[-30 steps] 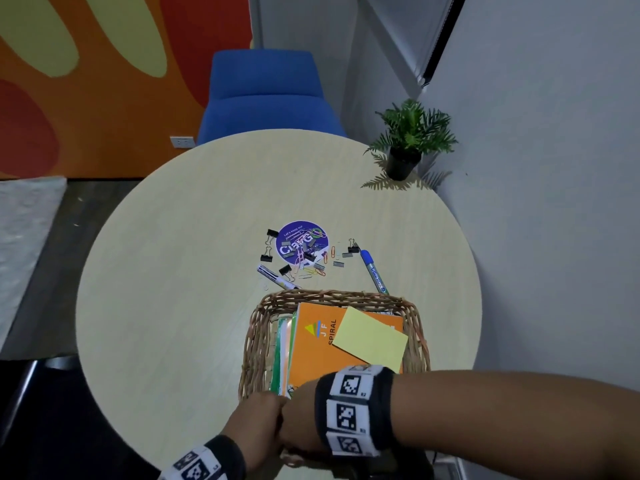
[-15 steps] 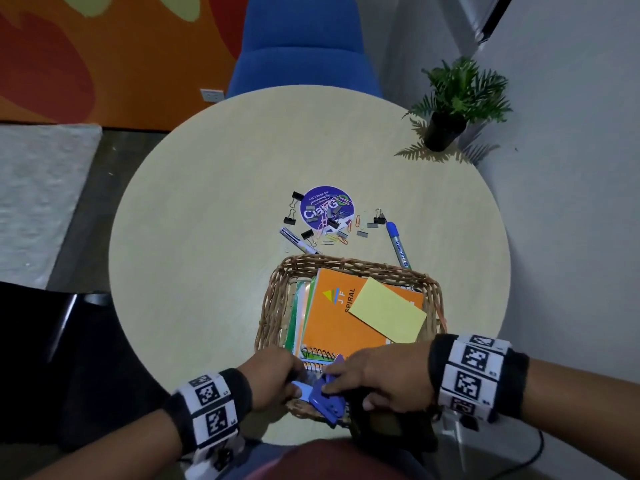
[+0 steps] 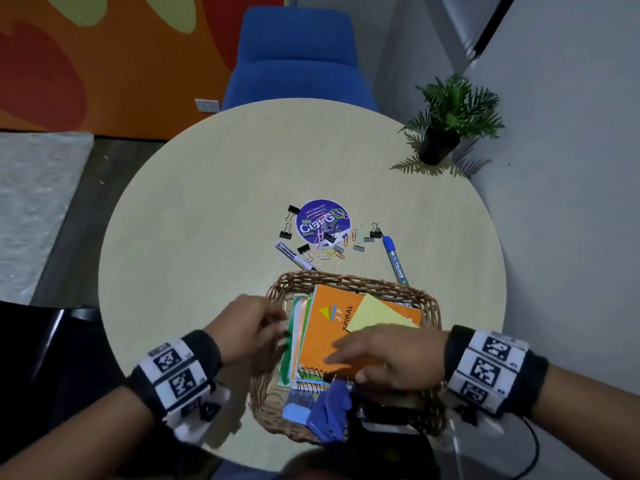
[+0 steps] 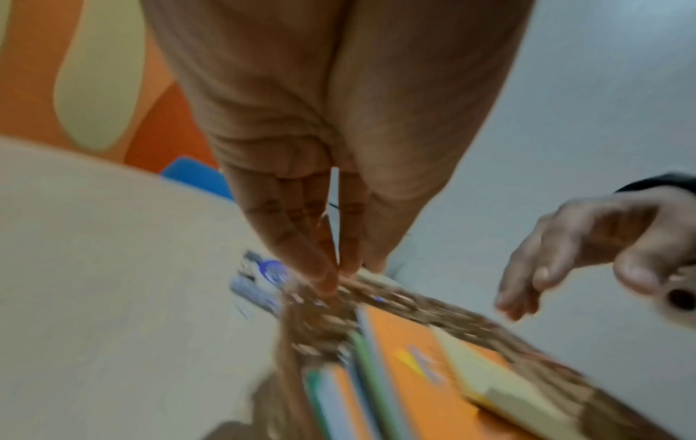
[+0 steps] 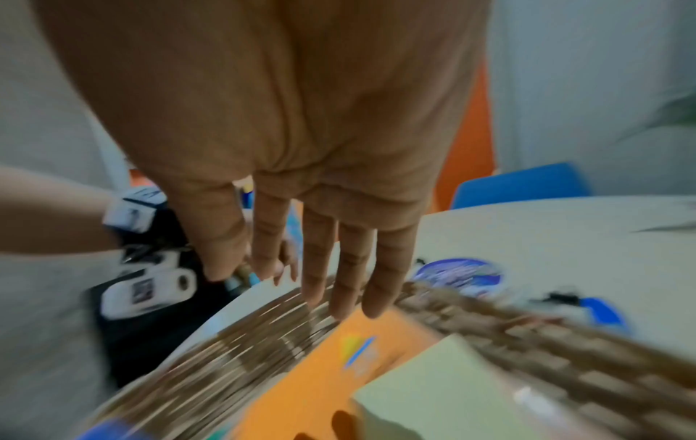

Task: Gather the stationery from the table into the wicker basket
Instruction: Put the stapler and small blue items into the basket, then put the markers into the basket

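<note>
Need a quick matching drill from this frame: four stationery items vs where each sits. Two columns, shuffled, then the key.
Items:
1. blue marker
2. yellow sticky pad
3. blue hole punch
4. round purple sticker

Places:
A. on top of the orange spiral notebook
B. near end of the wicker basket, below the right hand
C. table centre, under loose clips
D. on the table, just beyond the basket's far right corner

Pairs: 1-D, 2-A, 3-B, 4-C
</note>
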Tool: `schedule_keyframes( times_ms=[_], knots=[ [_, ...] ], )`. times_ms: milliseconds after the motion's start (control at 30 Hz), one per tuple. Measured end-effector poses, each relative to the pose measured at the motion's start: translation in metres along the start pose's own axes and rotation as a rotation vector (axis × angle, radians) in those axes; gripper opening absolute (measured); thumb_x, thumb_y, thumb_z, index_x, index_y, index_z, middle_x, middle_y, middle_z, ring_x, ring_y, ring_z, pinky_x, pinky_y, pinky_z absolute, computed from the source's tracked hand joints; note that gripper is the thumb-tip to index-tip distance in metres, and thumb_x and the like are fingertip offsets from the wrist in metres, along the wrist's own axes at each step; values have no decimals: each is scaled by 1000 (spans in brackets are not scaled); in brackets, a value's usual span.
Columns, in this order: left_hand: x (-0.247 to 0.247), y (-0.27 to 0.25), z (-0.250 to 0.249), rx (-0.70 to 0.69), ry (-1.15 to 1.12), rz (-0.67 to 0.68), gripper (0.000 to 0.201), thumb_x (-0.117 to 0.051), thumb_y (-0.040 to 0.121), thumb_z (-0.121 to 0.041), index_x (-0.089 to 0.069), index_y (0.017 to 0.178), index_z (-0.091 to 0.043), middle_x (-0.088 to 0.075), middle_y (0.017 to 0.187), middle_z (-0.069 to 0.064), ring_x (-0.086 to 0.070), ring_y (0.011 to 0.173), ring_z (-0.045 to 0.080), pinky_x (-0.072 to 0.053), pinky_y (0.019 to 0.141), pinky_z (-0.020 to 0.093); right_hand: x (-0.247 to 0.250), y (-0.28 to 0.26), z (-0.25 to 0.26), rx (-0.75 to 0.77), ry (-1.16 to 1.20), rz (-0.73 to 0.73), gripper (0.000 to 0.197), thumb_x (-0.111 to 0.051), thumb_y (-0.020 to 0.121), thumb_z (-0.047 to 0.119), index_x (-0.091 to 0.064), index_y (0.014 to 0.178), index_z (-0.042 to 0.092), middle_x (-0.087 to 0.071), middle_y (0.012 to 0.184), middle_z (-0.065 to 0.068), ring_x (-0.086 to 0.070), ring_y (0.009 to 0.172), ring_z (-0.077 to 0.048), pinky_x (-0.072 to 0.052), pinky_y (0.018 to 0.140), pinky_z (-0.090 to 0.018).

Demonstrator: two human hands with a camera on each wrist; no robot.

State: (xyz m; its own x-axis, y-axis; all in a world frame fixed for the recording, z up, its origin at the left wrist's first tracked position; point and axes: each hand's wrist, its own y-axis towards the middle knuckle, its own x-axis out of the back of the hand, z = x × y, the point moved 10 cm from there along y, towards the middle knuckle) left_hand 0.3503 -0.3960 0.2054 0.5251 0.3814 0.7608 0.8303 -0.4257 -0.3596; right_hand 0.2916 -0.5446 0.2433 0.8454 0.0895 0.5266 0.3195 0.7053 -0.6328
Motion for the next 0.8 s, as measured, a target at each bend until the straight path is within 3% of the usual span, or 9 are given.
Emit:
schedule_keyframes(
  times_ms=[100,167,233,333,433,533,667,800],
  knots=[
    [52,48,23,5,141,-160,19,-59,89,-25,-67,105,-18,-70,102,2,-64,89,18,-51,84,33,78,-10,-62,-187,40,-372,38,-56,97,28,-55,134,23,-60,135,2,-57,118,-16,-45,102,-33],
    [61,87,36,-8,219,-166,21,-58,89,-22,-66,108,-17,-67,108,4,-62,97,23,-50,87,35,116,-13,-121,-380,15,-534,31,-59,95,26,-61,125,19,-67,122,-4,-61,97,-18,-48,89,-30],
    [53,120,44,-27,307,-97,22,-56,89,-19,-67,108,-16,-64,112,7,-59,104,27,-50,87,38,130,-7,-179,-580,-30,-494,27,-62,93,29,-63,117,16,-69,114,-6,-58,88,-19,-46,82,-29],
    [34,146,48,-49,408,-29,23,-57,86,-19,-68,107,-16,-63,110,9,-57,107,29,-51,82,39,117,13,-238,-764,-21,-298,35,-67,88,39,-68,105,8,-72,106,-10,-60,83,-23,-47,77,-30],
    [20,156,46,-92,440,-34,26,-62,83,-23,-67,108,-16,-63,110,9,-55,108,30,-51,81,40,98,35,-268,-823,18,-225,43,-73,75,55,-70,83,13,-74,83,-7,-62,68,-22,-51,69,-31],
    [10,161,44,-131,542,-10,29,-60,84,-28,-62,112,-21,-60,114,5,-52,108,27,-47,80,38,97,52,-276,-824,-52,-220,50,-72,70,64,-56,67,17,-58,66,-1,-56,62,-21,-43,60,-29],
    [7,158,42,-123,632,28,28,-51,90,-29,-58,116,-22,-58,118,3,-50,113,25,-43,85,38,100,62,-275,-823,-59,-260,41,-73,78,48,-51,76,14,-49,64,0,-53,64,-24,-38,59,-27],
    [36,134,38,-32,556,-5,23,-48,94,-19,-58,114,-17,-59,116,7,-55,107,27,-46,82,38,109,54,-275,-836,-66,-293,35,-70,82,41,-53,80,11,-48,63,-1,-53,64,-25,-37,56,-27]
  ],
)
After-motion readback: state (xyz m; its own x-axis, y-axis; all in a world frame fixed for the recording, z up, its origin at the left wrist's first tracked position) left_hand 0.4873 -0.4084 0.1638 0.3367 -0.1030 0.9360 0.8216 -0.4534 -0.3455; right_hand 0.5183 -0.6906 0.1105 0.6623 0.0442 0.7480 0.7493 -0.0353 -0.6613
